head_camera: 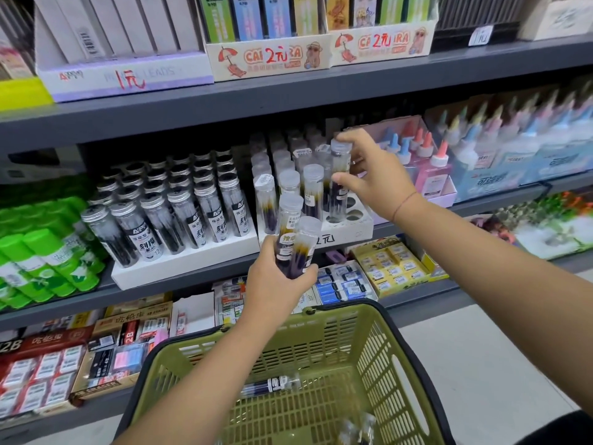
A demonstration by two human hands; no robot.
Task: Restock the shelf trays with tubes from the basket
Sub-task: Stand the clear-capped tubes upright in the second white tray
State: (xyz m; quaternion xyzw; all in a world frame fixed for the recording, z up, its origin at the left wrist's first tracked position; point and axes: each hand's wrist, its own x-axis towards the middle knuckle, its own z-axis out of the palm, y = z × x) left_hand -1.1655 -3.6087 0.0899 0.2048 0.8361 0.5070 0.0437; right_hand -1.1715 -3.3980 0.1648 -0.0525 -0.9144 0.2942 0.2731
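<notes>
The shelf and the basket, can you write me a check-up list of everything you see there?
Surface: grey shelf, white holed tray with empty holes.
Job's things: three tubes in hands; one tube lying in green basket.
Clutter: green glue sticks, black-filled tubes, glue bottles.
Grippers: left hand grips two tubes; right hand lowers one tube into tray.
Cables: nothing seen.
Surroundings: pale floor.

Your left hand (276, 284) covered the lower ends of its two tubes (296, 248). Bottom edge cut off the basket (378, 364) and a blurred tube (356, 428) inside. Rear tray tubes (282, 146) were too blurred to count.
</notes>
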